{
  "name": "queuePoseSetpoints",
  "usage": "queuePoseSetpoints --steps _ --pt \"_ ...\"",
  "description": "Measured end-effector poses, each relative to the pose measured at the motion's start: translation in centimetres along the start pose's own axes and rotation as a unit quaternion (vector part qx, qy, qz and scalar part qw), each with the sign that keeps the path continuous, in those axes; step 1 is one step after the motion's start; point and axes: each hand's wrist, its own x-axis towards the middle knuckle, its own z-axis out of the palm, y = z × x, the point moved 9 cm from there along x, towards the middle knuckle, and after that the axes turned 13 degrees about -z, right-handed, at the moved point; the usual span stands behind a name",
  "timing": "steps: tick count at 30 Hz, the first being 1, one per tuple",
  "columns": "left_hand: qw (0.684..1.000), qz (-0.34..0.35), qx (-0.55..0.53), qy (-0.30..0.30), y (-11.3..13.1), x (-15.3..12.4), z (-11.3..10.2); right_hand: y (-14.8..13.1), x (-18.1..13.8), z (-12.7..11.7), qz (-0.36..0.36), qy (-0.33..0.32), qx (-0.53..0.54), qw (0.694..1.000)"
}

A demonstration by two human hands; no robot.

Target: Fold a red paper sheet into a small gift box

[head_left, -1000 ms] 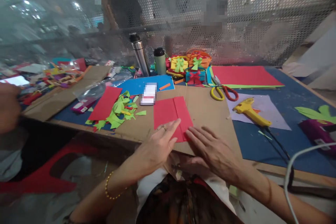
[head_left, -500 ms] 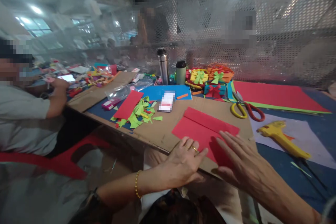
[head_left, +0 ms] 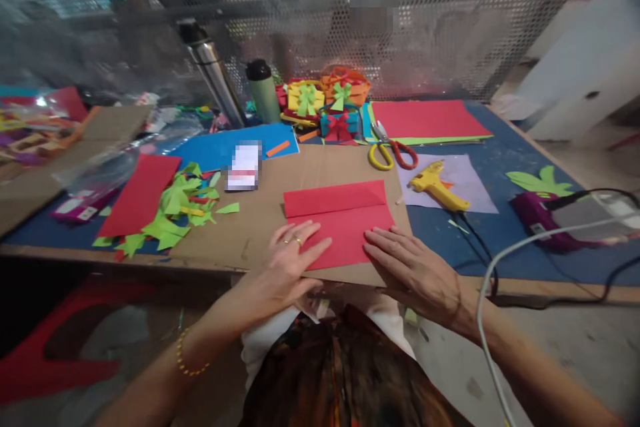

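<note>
A red sheet of paper (head_left: 345,230), its far edge folded over into a strip, lies on the cardboard (head_left: 315,163) in front of me. On its near left corner rests my left hand (head_left: 293,253), fingers stretched out. My right hand (head_left: 407,267) lies flat at the sheet's right edge, fingertips touching it. Neither hand grips anything. To the right of the sheet, a yellow glue gun (head_left: 437,188) sits on pale purple paper (head_left: 475,183). Scissors (head_left: 393,150) with one yellow and one red handle lie just beyond the sheet.
Green paper scraps (head_left: 177,203) and a red piece (head_left: 143,193) lie left, near a phone (head_left: 244,165). Behind stand a steel flask (head_left: 215,77), a green bottle (head_left: 263,93) and small paper baskets (head_left: 325,103). A white cable (head_left: 487,300) hangs over the table's right front edge.
My view has swung right, bringing the table's right end into sight and the neighbouring person out of it. My right hand has moved off the sheet's middle to its right edge.
</note>
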Motion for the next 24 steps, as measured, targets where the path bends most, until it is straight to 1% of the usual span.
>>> queuePoseSetpoints --steps 3,5,8,11,13,15,18,19,20,21,23,24 --pt "0.999 -0.01 -0.046 -0.019 -1.8 -0.7 -0.7 -0.1 0.2 -1.1 0.007 0.0 0.04 0.999" --pt "0.997 -0.009 -0.064 -0.034 -2.5 -0.5 -0.9 0.0 0.3 -1.8 0.018 -0.005 0.074 0.997" --pt "0.996 -0.011 -0.072 -0.054 -3.1 0.9 -1.0 0.5 0.6 -2.8 0.029 -0.003 0.102 0.994" --pt "0.992 -0.018 -0.085 -0.088 -3.4 2.9 -0.6 1.6 1.4 -3.9 0.033 0.02 0.084 0.996" --pt "0.99 -0.02 -0.09 -0.108 -3.6 4.1 -0.3 2.5 2.5 -4.4 0.029 0.03 0.066 0.997" --pt "0.99 -0.023 -0.084 -0.114 -3.7 4.8 -0.1 3.3 3.8 -4.3 0.027 0.023 0.058 0.998" --pt "0.993 -0.035 -0.054 -0.102 -3.8 4.6 0.0 4.4 5.1 -3.0 0.054 -0.009 0.05 0.997" --pt "0.994 -0.041 -0.042 -0.096 -3.8 4.3 0.1 4.6 5.2 -2.5 0.066 -0.015 0.04 0.997" --pt "0.995 -0.046 -0.029 -0.088 -3.8 3.8 0.2 4.5 5.3 -2.1 0.058 -0.012 0.026 0.998" --pt "0.995 -0.049 -0.019 -0.08 -3.6 3.3 0.4 4.8 5.2 -1.6 0.072 -0.016 0.01 0.997" --pt "0.997 -0.049 -0.016 -0.059 -3.2 2.2 0.5 4.9 5.0 -0.8 0.07 -0.015 -0.011 0.997" --pt "0.997 -0.045 -0.025 -0.062 -2.9 1.7 0.8 5.0 4.8 -0.6 0.076 -0.012 -0.014 0.997"
